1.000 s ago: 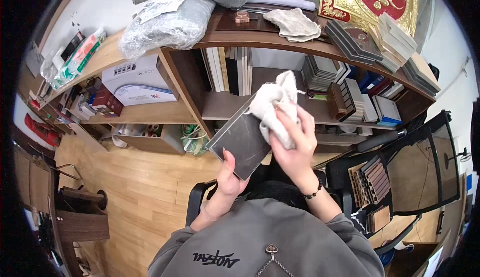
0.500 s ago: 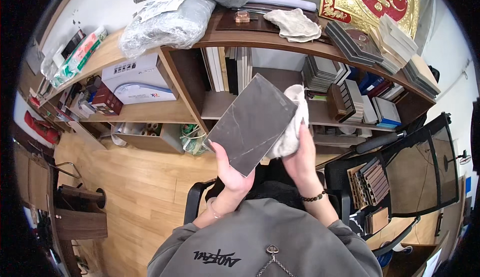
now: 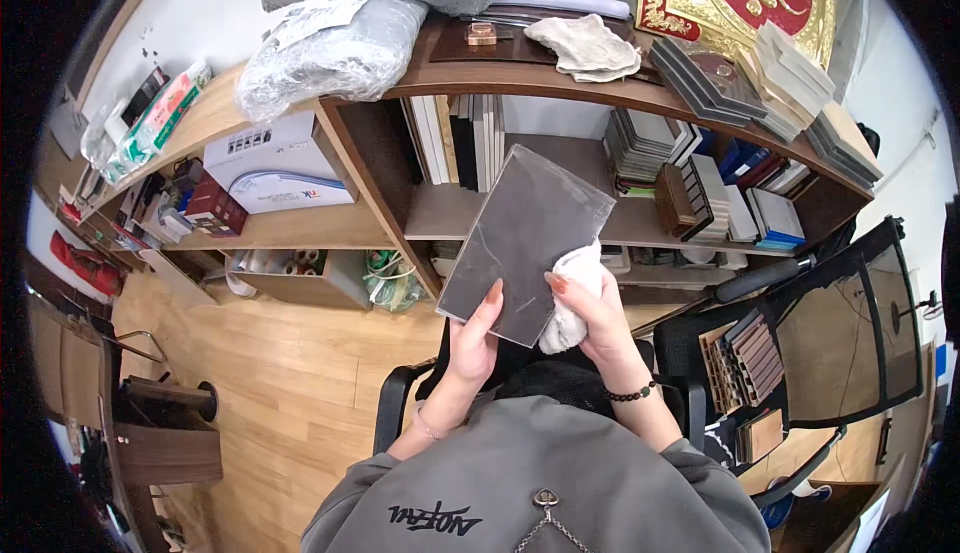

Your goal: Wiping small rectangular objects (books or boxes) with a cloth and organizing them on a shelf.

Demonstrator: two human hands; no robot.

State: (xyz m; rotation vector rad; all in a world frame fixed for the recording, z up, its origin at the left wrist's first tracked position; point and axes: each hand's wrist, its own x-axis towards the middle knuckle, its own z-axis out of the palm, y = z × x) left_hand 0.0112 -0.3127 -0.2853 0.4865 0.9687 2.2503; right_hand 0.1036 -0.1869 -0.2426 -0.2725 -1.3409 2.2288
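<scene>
With the left hand (image 3: 474, 349) pinching the board (image 3: 528, 235) by its near edge, the right hand (image 3: 604, 331), pinching the cloth (image 3: 567, 331), probably needed light, even pressure.

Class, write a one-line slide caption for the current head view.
Left hand grips a dark panel while the right hand holds a white cloth at its edge.

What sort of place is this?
Probably an office or small showroom that keeps material samples, though I can't be certain. Flat grey slabs are stacked on the brown shelves, more sample pieces sit on a black mesh chair, and the person's left hand grips a dark slab.
</scene>
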